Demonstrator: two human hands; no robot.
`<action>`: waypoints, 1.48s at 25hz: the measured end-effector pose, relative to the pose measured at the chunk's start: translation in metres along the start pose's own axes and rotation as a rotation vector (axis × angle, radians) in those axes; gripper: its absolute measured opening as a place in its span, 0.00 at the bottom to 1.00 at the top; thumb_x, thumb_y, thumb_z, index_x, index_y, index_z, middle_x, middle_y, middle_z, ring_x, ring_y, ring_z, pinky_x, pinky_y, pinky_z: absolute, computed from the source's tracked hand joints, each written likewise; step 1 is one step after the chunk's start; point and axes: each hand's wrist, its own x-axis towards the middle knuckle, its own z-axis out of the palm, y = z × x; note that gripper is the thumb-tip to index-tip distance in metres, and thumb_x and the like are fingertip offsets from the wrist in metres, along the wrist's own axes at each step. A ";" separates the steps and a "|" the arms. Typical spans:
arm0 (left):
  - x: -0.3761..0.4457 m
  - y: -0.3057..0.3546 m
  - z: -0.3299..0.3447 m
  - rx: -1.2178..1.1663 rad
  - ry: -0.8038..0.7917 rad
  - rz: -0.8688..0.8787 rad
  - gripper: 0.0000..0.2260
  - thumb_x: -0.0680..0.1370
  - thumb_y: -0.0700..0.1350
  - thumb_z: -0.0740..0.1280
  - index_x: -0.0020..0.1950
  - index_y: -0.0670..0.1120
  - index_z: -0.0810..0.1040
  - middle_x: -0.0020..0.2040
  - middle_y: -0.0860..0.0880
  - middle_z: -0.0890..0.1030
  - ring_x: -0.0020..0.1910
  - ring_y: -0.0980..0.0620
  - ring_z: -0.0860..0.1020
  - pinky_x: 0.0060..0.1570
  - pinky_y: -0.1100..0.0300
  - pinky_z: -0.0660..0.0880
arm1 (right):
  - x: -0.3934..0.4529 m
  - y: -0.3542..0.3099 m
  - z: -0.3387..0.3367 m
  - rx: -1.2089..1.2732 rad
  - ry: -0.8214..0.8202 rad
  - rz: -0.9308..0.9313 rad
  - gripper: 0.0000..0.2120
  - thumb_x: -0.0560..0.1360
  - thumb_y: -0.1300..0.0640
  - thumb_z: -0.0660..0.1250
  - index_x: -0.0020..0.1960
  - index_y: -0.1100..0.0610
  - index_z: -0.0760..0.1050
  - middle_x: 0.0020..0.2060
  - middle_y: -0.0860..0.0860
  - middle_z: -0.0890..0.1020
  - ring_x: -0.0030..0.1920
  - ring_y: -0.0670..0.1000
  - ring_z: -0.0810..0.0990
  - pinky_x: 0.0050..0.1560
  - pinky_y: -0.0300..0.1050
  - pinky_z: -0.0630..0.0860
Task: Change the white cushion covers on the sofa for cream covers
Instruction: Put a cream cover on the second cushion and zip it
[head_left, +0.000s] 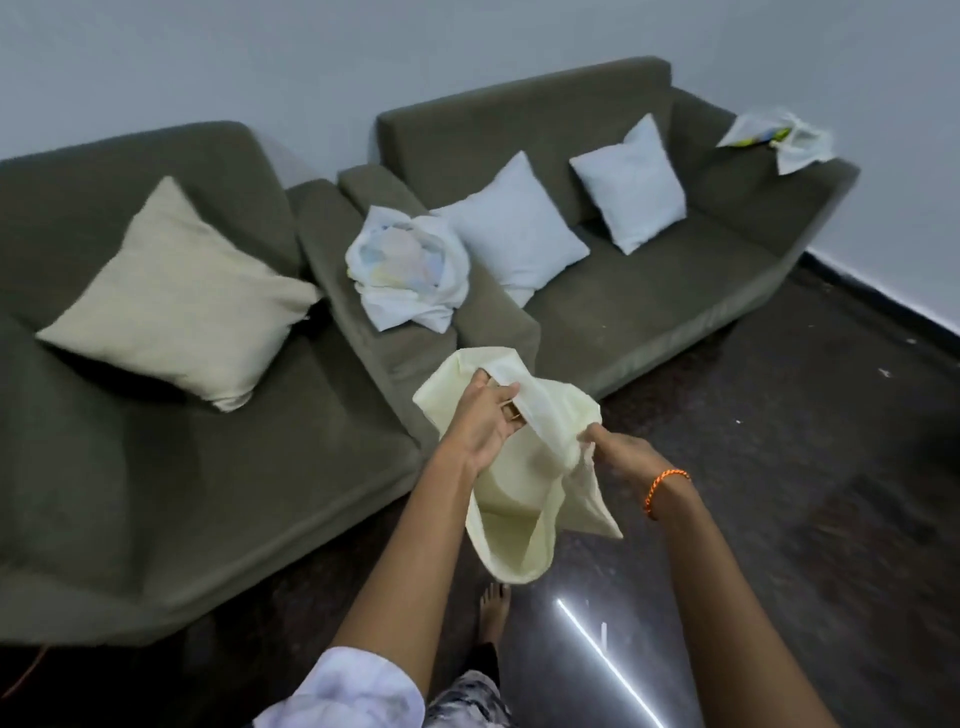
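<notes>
Pale grey wall (467, 36) behind, dark glossy floor (779, 467) below, a bright strip of light reflected in it. Two olive-green fabric sofas stand side by side: the left sofa (156, 467) carries a cream square cushion (176, 296) leaning on its backrest, and the longer right sofa (649, 291) has two white square cushions (514, 228) propped on their corners against its back. A crumpled white bundle of cloth with pastel patches (405, 270) sits on that sofa's near armrest, and a white bag with coloured print (779, 137) lies on the far armrest. Out front, above the floor, the limp cream fabric cover (514, 499) hangs lengthwise downward, open mouth up. The left hand (483, 415) grips its upper edge, fingers curled inside; the right hand (618, 452), orange thread bracelet (665, 488) at the wrist, pinches the opposite edge.
</notes>
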 end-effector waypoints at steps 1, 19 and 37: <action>0.020 -0.002 0.015 0.012 -0.032 -0.027 0.11 0.80 0.32 0.55 0.54 0.47 0.71 0.45 0.46 0.77 0.44 0.49 0.78 0.51 0.52 0.75 | 0.015 -0.009 -0.019 0.028 0.076 -0.028 0.10 0.72 0.52 0.67 0.42 0.60 0.76 0.33 0.53 0.73 0.31 0.50 0.69 0.31 0.41 0.65; 0.328 0.040 0.258 0.715 -0.450 -0.193 0.18 0.71 0.56 0.69 0.51 0.43 0.81 0.42 0.47 0.79 0.41 0.51 0.77 0.44 0.58 0.72 | 0.262 -0.157 -0.270 0.791 0.253 0.051 0.21 0.67 0.47 0.74 0.52 0.59 0.75 0.34 0.54 0.78 0.33 0.51 0.80 0.39 0.45 0.80; 0.501 0.055 0.196 1.279 0.828 0.446 0.22 0.74 0.33 0.56 0.67 0.46 0.71 0.52 0.49 0.78 0.51 0.50 0.76 0.49 0.57 0.71 | 0.467 -0.368 -0.304 0.917 -0.104 0.035 0.07 0.78 0.63 0.60 0.43 0.64 0.70 0.27 0.56 0.78 0.19 0.46 0.77 0.21 0.35 0.75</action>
